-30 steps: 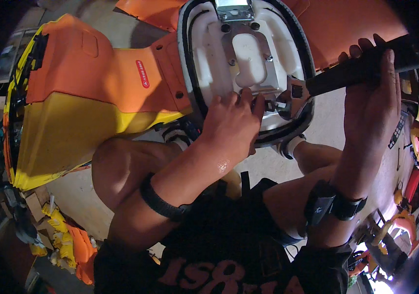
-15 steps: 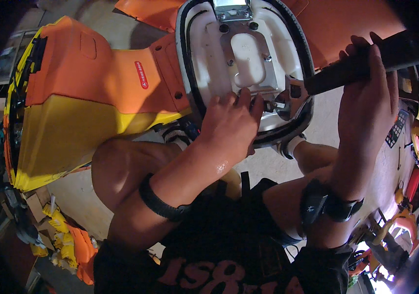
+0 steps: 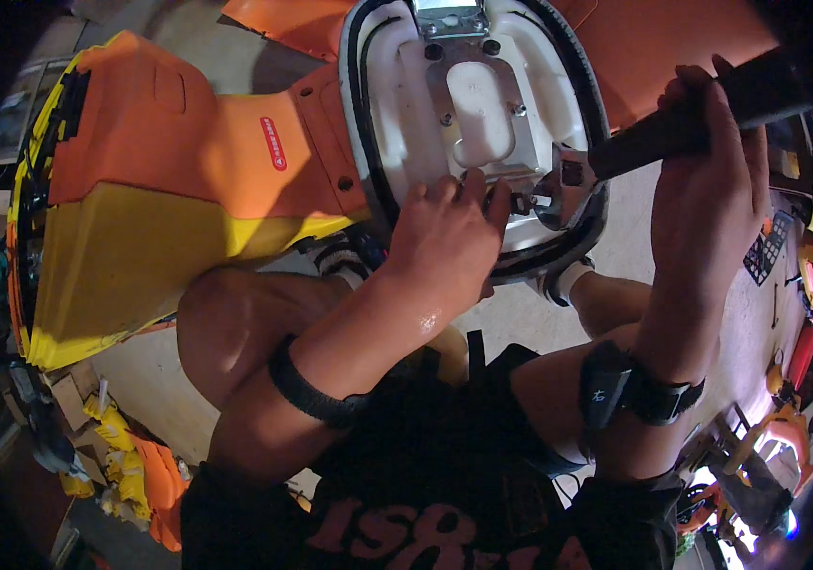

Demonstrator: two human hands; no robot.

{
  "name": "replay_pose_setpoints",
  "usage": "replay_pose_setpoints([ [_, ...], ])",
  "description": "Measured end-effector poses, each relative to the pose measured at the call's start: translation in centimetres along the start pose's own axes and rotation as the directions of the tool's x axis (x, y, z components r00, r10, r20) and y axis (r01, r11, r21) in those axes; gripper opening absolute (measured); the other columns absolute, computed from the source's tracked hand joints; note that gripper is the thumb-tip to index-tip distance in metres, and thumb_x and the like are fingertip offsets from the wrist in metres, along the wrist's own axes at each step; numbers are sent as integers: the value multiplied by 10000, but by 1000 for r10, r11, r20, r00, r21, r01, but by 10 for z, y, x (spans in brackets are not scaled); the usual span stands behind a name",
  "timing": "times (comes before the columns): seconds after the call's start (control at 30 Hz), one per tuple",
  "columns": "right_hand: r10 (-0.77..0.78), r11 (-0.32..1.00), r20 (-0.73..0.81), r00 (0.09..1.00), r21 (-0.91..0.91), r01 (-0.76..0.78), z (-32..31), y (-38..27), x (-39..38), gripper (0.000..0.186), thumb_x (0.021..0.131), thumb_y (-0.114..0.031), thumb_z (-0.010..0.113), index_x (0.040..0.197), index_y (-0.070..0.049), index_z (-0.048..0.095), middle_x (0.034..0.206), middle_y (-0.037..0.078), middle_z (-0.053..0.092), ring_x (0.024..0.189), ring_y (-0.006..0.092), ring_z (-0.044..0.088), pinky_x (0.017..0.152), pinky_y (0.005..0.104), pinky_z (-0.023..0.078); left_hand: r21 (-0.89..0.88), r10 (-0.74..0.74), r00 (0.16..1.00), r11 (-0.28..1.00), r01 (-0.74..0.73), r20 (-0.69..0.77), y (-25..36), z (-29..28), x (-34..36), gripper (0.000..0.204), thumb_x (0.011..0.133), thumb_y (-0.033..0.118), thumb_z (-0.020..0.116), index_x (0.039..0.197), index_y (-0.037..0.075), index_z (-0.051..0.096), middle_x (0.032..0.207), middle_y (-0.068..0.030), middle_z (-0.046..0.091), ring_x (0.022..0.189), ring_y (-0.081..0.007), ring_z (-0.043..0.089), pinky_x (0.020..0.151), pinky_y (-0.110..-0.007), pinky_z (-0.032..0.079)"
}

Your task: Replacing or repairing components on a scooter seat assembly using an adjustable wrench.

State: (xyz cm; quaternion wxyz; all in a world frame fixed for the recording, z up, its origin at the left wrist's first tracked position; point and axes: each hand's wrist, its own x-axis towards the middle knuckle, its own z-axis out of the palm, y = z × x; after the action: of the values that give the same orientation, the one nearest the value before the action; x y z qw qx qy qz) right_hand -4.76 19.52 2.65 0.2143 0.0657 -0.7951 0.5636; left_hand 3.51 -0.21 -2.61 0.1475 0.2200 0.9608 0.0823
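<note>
The right hand (image 3: 710,180) is closed around the dark handle of an adjustable wrench (image 3: 570,195), fingertips showing above the handle. The wrench slants across the right edge of a white oval shell (image 3: 389,123) with a black rim, its metal head over the shell's lower right part. The left hand (image 3: 446,233) reaches over the shell's lower edge, fingertips at a small metal fitting (image 3: 522,203) beside the wrench head; whether they pinch it I cannot tell. The hands are apart. A metal plate (image 3: 513,81) lies in the shell's middle, and a shiny bracket (image 3: 451,21) sits at its top edge. Left of the shell stands an orange-and-yellow body panel (image 3: 207,157).
</note>
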Motion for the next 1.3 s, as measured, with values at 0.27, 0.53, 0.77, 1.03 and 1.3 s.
replay_pose_setpoints([
  [0.27,-321,748,205,925,-544,380,-1,3,2,314,1009,-34,503,1295,94,513,1192,176,634,1045,225,647,995,346,501,2,3,999,1000,-3,-48,-2,7,-1,973,612,395,878,1390,-17,463,1298,-200,535,1128,-341,588,906,-450,485],
  [0.53,233,861,76,969,448,-242,15,-17,1,342,1022,-105,494,1317,69,501,1199,188,624,1068,230,622,1006,368,471,-28,-1,999,1000,0,-43,0,5,-1,950,617,362,877,1389,-10,465,1297,-197,537,1136,-341,583,910,-457,486],
  [0.77,-49,512,461,886,773,-375,-20,8,16,504,1060,-306,375,1414,52,397,1355,227,503,1239,298,497,1118,437,330,-5,-12,998,1000,12,-70,-2,8,0,921,633,368,863,1380,-11,481,1324,-217,531,1151,-344,578,934,-462,482],
  [1.03,241,504,312,919,769,-394,-16,0,12,546,1071,-356,350,1435,51,369,1374,236,486,1288,310,466,1159,456,282,-6,-16,998,1000,16,-53,0,8,0,881,641,316,843,1380,-3,484,1328,-220,537,1164,-343,575,942,-466,479],
  [1.3,469,589,120,875,695,-412,-19,-5,13,552,1066,-407,368,1400,25,446,1357,232,525,1257,333,511,1132,491,327,13,-19,999,1000,19,-31,0,6,0,839,664,299,832,1370,1,488,1331,-209,527,1165,-340,575,937,-466,484],
])
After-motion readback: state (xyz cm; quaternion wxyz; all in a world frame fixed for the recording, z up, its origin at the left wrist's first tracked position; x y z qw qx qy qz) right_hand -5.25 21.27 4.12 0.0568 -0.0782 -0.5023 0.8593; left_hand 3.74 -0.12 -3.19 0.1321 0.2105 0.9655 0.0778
